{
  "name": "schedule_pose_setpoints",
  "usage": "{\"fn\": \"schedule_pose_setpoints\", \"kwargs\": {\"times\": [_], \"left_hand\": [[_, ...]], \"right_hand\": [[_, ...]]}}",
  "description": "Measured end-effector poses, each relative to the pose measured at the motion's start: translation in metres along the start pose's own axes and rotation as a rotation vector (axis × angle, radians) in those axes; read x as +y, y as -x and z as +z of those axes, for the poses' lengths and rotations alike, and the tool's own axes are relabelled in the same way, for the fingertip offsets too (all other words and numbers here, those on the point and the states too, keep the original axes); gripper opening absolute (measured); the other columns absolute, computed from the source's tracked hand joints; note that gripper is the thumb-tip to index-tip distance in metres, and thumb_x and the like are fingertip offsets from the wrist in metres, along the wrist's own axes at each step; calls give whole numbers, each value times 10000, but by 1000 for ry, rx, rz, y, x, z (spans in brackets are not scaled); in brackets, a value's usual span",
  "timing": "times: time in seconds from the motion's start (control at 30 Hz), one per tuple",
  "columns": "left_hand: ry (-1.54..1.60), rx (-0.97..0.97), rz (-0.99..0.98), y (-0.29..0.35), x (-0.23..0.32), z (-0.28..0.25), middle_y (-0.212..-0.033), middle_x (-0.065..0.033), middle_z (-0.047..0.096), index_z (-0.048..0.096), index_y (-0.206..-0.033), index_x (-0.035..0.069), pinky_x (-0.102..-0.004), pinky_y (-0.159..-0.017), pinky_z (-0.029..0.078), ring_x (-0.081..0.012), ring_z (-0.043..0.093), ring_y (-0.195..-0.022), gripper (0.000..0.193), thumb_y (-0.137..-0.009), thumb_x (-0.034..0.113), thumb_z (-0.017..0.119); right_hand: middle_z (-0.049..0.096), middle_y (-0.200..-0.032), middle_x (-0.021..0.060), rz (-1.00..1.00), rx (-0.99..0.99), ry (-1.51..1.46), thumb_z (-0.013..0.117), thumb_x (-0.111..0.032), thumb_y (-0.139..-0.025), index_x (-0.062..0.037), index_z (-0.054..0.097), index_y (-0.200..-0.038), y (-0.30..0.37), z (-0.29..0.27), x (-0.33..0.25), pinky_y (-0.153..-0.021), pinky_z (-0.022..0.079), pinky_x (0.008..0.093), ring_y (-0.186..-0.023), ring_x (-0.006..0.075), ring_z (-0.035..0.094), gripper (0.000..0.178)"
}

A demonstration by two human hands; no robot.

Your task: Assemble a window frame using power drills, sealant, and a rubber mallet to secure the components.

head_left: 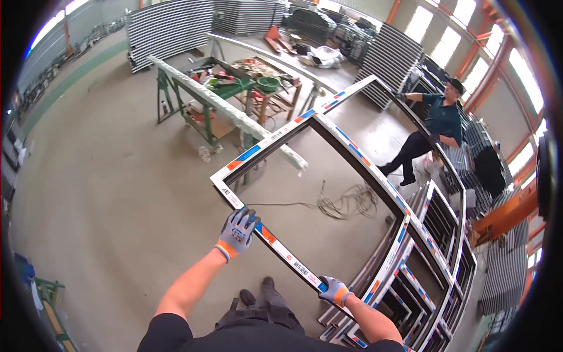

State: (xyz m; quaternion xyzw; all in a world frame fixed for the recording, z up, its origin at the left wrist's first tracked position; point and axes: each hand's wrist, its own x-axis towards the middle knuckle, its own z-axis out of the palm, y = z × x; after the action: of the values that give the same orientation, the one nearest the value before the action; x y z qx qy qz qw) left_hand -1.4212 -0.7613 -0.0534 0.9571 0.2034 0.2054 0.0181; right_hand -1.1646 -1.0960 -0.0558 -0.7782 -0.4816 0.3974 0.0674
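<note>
A large window frame (288,256) with dark inner edges and a white, blue and orange protective film spans the middle of the view, tilted, with open panes. Along its near side, my left hand (237,230), in a grey and orange work glove, wraps over the bar close to the left corner. My right hand (335,290), gloved alike, grips the same bar farther right, by the near right corner. At the frame's far side a co-worker (441,120) in a dark shirt and cap has one hand on the far bar.
Several similar frames (404,287) lean stacked at the lower right. A coiled cable (352,202) lies on the floor beneath the held frame. Ahead stand a green workbench (226,88) with tools and a long wrapped beam (217,102). Piles of profiles (170,32) line the back.
</note>
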Motion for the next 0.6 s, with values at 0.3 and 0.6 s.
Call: {"fn": "schedule_pose_setpoints", "kwargs": {"times": [0.3,0.6], "left_hand": [[-38,-220,-754,126,-314,24,-1236,-153,596,638,-1142,88,-483,-1046,391,-350,509,-1216,421,-744,225,633],[83,-1263,-1466,513,-285,-17,-1107,-37,678,667,-1072,161,-427,-857,471,-194,612,-1066,309,-984,345,435]], "right_hand": [[695,-1012,191,-4,-46,64,709,-372,-677,-60,617,-1197,-218,-50,-170,-861,527,401,-936,347,674,613],[701,-964,201,-17,-43,135,715,-437,-694,-56,622,-1154,-426,-119,-342,-842,524,413,-904,355,679,605]]}}
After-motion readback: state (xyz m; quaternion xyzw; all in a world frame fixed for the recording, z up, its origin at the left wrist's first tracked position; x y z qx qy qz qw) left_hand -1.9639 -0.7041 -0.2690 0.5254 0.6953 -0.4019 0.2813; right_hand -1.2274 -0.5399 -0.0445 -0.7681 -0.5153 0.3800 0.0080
